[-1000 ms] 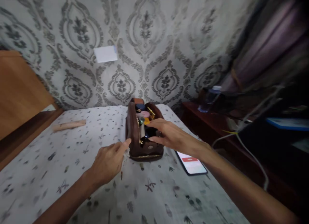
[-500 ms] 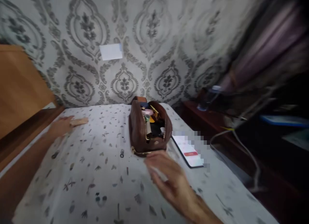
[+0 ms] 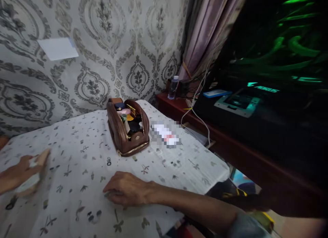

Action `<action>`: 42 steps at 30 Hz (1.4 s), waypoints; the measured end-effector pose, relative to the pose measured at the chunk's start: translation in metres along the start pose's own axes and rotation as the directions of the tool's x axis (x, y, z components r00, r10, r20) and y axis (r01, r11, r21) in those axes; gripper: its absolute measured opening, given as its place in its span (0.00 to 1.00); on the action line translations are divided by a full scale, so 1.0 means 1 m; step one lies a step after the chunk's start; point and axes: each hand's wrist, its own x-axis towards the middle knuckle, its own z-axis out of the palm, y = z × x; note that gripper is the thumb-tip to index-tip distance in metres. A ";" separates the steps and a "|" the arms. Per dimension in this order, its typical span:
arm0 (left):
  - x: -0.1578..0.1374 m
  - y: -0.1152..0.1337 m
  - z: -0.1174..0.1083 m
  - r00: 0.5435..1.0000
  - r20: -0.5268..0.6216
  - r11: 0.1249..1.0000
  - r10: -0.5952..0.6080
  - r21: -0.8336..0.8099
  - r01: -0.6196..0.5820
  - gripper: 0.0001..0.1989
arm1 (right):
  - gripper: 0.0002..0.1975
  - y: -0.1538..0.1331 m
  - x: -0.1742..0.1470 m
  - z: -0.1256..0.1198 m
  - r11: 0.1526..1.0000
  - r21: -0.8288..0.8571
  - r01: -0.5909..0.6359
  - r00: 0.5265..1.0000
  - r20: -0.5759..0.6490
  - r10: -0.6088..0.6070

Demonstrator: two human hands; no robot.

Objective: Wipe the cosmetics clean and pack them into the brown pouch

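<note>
Over the cloth [image 3: 87, 176], my right arm [image 3: 194, 203] stretches leftward, right hand [image 3: 126, 189] palm-down, fingers curled, whether empty I can't tell; beyond stands the open brown bag [image 3: 114, 127]. My blurred left hand [image 3: 16, 171] grips a tan strip [image 3: 44, 157].

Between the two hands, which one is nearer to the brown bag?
The right hand: it is in front of the near end of the bag. The left hand is farther away, blurred, at the picture's left edge.
</note>
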 end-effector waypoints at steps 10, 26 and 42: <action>-0.115 0.132 -0.023 0.966 0.258 0.998 0.005 -0.069 0.013 0.26 | 0.26 -0.013 0.009 0.019 0.998 0.064 0.021 1.000 0.015 -0.022; -0.116 0.120 0.017 0.985 -0.165 0.980 0.048 -0.183 -0.078 0.22 | 0.30 0.012 0.065 0.035 0.990 -0.009 -0.140 0.965 -0.225 0.134; -0.163 0.138 0.043 0.897 -0.372 0.953 0.238 -0.090 -0.290 0.21 | 0.17 0.003 0.042 0.054 0.964 0.201 -0.172 0.932 -0.284 0.225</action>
